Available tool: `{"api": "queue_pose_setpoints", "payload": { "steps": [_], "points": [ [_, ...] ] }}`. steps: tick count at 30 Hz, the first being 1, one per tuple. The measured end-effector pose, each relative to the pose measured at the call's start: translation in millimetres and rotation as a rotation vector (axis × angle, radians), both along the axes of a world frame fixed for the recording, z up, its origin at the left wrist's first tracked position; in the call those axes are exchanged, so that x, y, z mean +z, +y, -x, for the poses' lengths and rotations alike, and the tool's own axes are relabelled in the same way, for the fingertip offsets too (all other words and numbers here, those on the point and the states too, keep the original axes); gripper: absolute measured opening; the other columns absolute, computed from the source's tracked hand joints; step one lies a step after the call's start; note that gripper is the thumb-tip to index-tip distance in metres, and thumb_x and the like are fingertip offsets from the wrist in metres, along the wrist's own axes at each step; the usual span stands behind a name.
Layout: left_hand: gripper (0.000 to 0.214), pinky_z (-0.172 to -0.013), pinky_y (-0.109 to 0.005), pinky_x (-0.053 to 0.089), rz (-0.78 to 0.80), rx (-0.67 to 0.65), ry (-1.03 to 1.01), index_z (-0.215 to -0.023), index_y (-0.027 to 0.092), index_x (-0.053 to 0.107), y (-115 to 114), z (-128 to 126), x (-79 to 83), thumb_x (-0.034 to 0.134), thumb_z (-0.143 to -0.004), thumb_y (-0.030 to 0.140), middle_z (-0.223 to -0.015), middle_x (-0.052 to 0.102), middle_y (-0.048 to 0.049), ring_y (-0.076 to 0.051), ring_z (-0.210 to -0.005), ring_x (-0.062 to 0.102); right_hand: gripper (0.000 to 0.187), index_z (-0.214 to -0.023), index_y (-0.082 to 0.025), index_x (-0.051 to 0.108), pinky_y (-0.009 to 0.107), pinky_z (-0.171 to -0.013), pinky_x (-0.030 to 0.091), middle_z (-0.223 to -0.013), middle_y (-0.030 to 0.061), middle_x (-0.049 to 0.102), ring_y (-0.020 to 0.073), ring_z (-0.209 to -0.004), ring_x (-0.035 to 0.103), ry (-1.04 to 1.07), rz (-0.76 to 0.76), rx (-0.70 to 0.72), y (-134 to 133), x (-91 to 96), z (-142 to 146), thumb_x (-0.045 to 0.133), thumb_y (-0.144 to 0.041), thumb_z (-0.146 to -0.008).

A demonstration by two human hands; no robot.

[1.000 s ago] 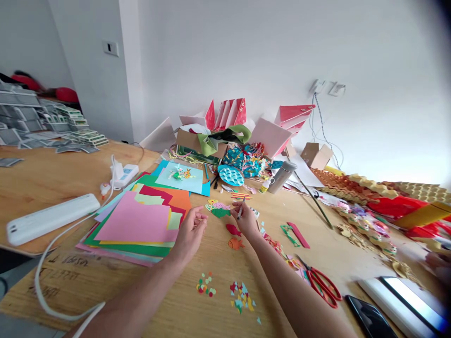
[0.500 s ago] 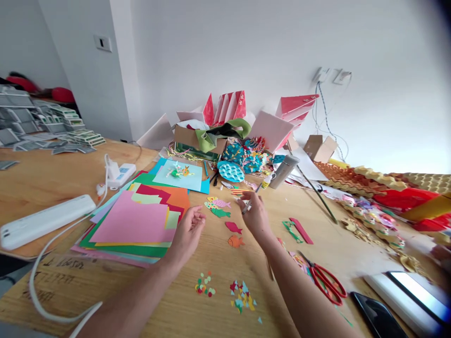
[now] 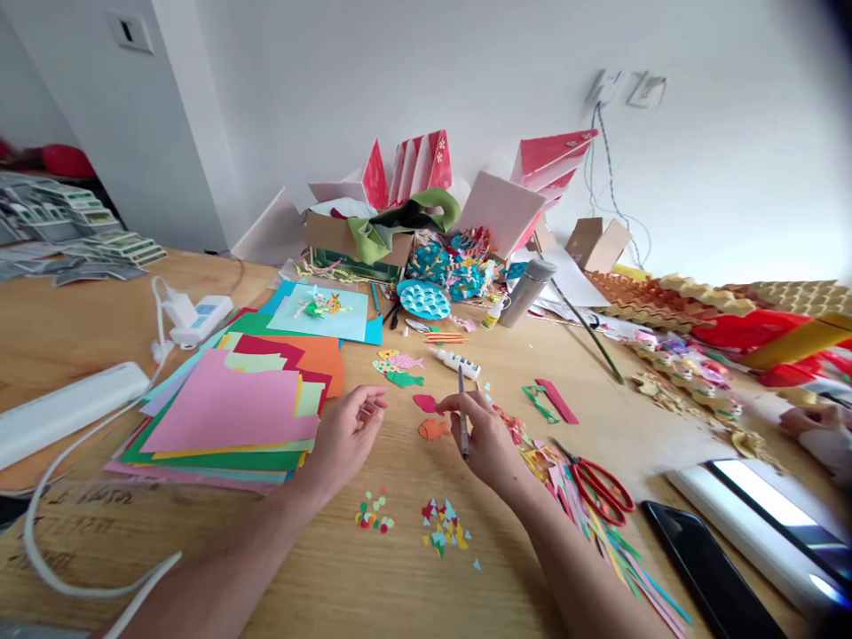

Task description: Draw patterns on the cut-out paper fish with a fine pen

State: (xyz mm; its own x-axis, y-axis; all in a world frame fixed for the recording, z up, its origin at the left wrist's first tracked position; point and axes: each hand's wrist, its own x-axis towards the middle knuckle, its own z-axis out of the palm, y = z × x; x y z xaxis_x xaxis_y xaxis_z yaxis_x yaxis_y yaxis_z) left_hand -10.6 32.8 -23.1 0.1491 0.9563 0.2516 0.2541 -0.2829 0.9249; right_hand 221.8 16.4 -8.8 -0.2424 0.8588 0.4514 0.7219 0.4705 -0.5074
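A slim grey pen [image 3: 464,413] stands nearly upright in my right hand [image 3: 485,435], held between the fingers. The index fingertip reaches the dark pink paper fish [image 3: 424,404]; I cannot tell whether it touches it. Just below lies an orange paper fish [image 3: 432,429]. My left hand [image 3: 350,430] hovers by the paper stack's right edge, fingers loosely bent and apart, holding nothing. Further back lie a green paper fish [image 3: 405,379] and a pink spotted one [image 3: 404,360]. A white glue bottle [image 3: 459,363] rests on its side beyond my right hand.
Coloured paper sheets [image 3: 230,404] are stacked at left. Paper dots [image 3: 374,513] and paper triangles [image 3: 445,525] lie in front. Red-handled scissors [image 3: 599,488], paper strips [image 3: 599,524] and a phone [image 3: 709,568] are at right. Another person's hand [image 3: 816,417] shows at the right edge.
My right hand has come back toward me with the pen, from the glue bottle to the dark pink fish. The view has shifted, and my left hand stays about where it was.
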Motion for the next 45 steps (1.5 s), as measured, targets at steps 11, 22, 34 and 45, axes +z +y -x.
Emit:
{"api": "queue_pose_setpoints", "payload": {
  "steps": [11, 22, 34, 45],
  "points": [
    [0.027, -0.08, -0.033, 0.055, -0.293, -0.114, 0.367, -0.105, 0.018, 0.066, -10, -1, -0.2, 0.047, -0.089, 0.008, -0.094, 0.071, -0.0059, -0.019, -0.092, 0.065, 0.034, -0.097, -0.017, 0.066, 0.029, -0.072, 0.049, -0.089, 0.0086, 0.065, 0.0202, -0.08, 0.065, -0.224, 0.217, 0.078, -6, -3.3, -15, 0.045, 0.004, -0.08],
    [0.042, -0.104, -0.046, 0.048, -0.398, -0.395, 0.658, -0.125, 0.017, 0.061, -19, -6, -2.8, 0.048, -0.088, 0.0, -0.124, 0.065, -0.007, -0.025, -0.121, 0.05, 0.031, -0.101, -0.016, 0.058, 0.028, -0.074, 0.049, -0.094, 0.0091, 0.068, 0.0185, -0.083, 0.065, -0.155, 0.244, 0.151, -21, 5.2, 5, 0.043, 0.004, -0.082],
    [0.039, -0.107, -0.047, 0.046, -0.405, -0.387, 0.758, -0.128, 0.019, 0.06, -23, -11, -4.2, 0.052, -0.092, 0.009, -0.127, 0.062, -0.0068, -0.026, -0.125, 0.048, 0.025, -0.091, -0.015, 0.06, 0.03, -0.065, 0.042, -0.081, 0.0094, 0.066, 0.0223, -0.079, 0.062, -0.526, 0.272, 0.029, -23, 9.6, 11, 0.046, 0.003, -0.081],
    [0.033, -0.109, -0.05, 0.043, -0.408, -0.365, 0.847, -0.124, 0.017, 0.062, -25, -10, -0.9, 0.053, -0.093, 0.012, -0.128, 0.063, -0.0068, -0.03, -0.127, 0.047, 0.025, -0.098, -0.019, 0.057, 0.029, -0.068, 0.05, -0.088, 0.0077, 0.066, 0.02, -0.079, 0.065, -0.113, 0.209, 0.086, -22, 1.2, 9, 0.043, -0.003, -0.087]
  ]
}}
